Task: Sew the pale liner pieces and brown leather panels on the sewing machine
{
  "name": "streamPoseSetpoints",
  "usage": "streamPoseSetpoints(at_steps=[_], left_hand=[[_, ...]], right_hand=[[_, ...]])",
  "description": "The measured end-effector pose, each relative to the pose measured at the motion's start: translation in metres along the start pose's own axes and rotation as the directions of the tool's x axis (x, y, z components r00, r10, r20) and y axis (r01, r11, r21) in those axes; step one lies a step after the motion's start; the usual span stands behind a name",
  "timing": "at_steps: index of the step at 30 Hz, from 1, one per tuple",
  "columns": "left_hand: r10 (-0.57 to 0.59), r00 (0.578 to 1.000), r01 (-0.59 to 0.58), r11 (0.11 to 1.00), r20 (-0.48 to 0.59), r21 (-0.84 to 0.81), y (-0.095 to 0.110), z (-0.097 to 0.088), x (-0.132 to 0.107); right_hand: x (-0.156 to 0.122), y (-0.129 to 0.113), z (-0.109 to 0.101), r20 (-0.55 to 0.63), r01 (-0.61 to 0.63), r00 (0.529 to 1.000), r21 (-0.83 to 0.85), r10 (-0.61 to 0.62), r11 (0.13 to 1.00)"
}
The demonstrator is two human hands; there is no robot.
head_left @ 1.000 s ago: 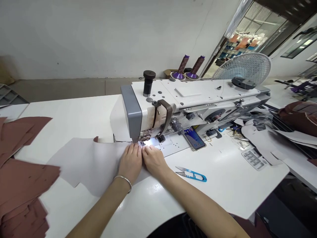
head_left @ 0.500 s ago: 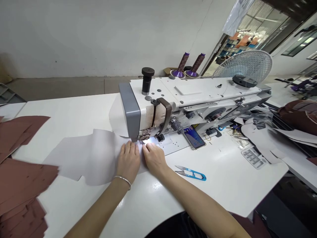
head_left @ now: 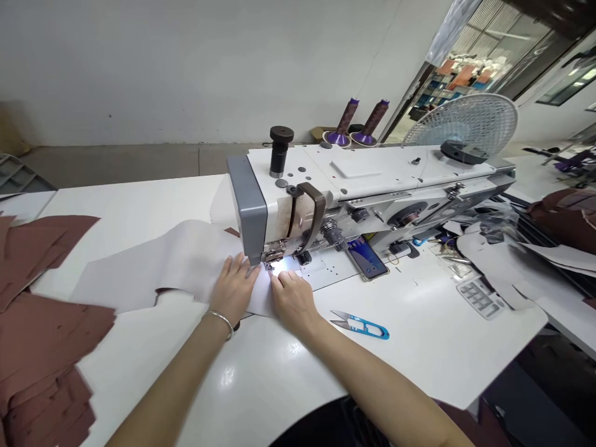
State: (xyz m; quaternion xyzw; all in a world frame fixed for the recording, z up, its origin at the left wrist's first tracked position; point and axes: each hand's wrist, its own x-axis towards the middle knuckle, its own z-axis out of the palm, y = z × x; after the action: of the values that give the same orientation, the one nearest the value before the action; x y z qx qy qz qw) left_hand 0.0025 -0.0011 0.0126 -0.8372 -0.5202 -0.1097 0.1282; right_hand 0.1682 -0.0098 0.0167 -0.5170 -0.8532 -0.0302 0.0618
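Pale sheet [head_left: 139, 276] lies on the white table [head_left: 261, 379], its right end by the needle area [head_left: 270, 267] of the sewing machine [head_left: 382, 177]. Left hand [head_left: 233, 287] lies flat on it, fingers spread, pressing, not clasping. Right hand [head_left: 294, 299], at 3 o'clock from the left, has fingers curled at the sheet's right edge; can't tell if they pinch (tips hidden).

Risks, my judgement: left fingertips sit just beside the needle area, so a slip toward 2 o'clock could catch one. Sheet bulges up at 10 o'clock from the left hand; uneven pressure could pucker or skew it. Free end is near the brown pieces [head_left: 51, 347] at 8 o'clock, so a swing might drag them.

Long axis runs roughly 9 to 3 o'clock, slightly bowed; free end points to 9. Blue snips [head_left: 367, 328] at 4 o'clock from the right hand, untouched.
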Motion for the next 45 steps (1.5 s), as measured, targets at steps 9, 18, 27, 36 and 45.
streamPoseSetpoints(at_steps=[9, 18, 27, 36, 45], left_hand=[[-0.194, 0.98, 0.195, 0.98, -0.04, 0.039, 0.059, -0.001, -0.01], [-0.113, 0.993, 0.113, 0.994, 0.022, 0.014, 0.033, 0.013, -0.003], [-0.002, 0.985, 0.002, 1.0, -0.175, 0.004, 0.039, 0.004, -0.016], [-0.032, 0.983, 0.022, 0.998, -0.181, -0.058, 0.033, 0.014, -0.014], [-0.035, 0.995, 0.03, 0.998, -0.089, -0.052, 0.036, 0.011, -0.017]], right_hand=[[-0.001, -0.004, 0.003, -0.009, -0.02, 1.0, 0.005, 0.02, 1.0], [-0.002, -0.004, 0.006, -0.015, 0.001, 1.0, 0.009, -0.001, 1.0], [-0.004, -0.006, -0.001, 0.021, -0.021, 1.0, 0.031, 0.021, 0.999], [-0.003, -0.003, 0.003, -0.032, 0.043, 0.999, 0.037, -0.042, 0.998], [0.0, -0.002, -0.001, 0.009, 0.037, 0.999, 0.044, -0.037, 0.998]])
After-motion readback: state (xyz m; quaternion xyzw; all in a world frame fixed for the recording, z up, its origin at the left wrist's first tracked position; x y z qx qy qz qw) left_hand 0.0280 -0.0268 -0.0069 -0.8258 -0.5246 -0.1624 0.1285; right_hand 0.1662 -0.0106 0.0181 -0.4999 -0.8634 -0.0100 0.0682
